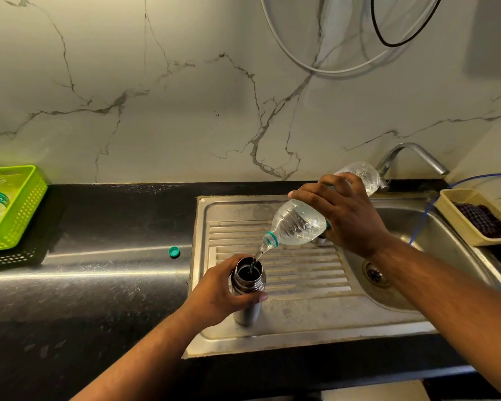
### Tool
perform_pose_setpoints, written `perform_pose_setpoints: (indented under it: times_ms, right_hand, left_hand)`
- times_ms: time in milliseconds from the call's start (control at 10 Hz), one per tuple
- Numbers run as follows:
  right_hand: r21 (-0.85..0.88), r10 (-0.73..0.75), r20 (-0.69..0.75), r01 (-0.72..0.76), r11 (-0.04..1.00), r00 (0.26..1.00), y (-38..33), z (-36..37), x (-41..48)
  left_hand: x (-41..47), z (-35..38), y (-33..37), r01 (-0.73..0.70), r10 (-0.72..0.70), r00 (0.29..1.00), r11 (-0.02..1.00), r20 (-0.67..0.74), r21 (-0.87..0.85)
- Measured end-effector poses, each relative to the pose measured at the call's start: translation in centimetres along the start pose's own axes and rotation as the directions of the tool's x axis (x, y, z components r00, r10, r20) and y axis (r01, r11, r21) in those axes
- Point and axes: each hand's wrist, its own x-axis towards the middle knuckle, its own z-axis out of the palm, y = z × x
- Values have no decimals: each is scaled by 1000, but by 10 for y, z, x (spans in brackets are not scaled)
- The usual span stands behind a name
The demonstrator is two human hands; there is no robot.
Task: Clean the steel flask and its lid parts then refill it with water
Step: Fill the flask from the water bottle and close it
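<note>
Left hand (217, 287) wraps the flask (248, 312), right hand (350, 215) grips the tilted bottle (298, 224); any wobble (narrow mouth) could spill water (257, 254).

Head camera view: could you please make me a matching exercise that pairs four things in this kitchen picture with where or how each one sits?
Things:
1. cylindrical steel flask
2. clear plastic water bottle
3. small teal bottle cap
4. lime-green perforated plastic basket

Places or states:
A. lying loose on the black countertop
B. tilted neck-down and pouring, gripped by the right hand
C. at the far left, near the wall
D. upright and open on the steel sink drainboard, gripped by the left hand

Pairs: 1-D, 2-B, 3-A, 4-C
</note>
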Motion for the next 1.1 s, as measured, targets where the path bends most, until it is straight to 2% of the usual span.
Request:
perform_pose_setpoints:
  times_ms: [500, 1100]
  right_hand:
    - [-6, 0, 2, 0, 1000, 1000, -1, 0, 1]
    - [-9, -3, -21, 3, 1000, 1000, 0, -2, -1]
  left_hand:
    - [-1, -1, 2, -21, 22, 1000, 999, 6, -46]
    - [-1, -3, 3, -17, 17, 1000, 1000, 7, -13]
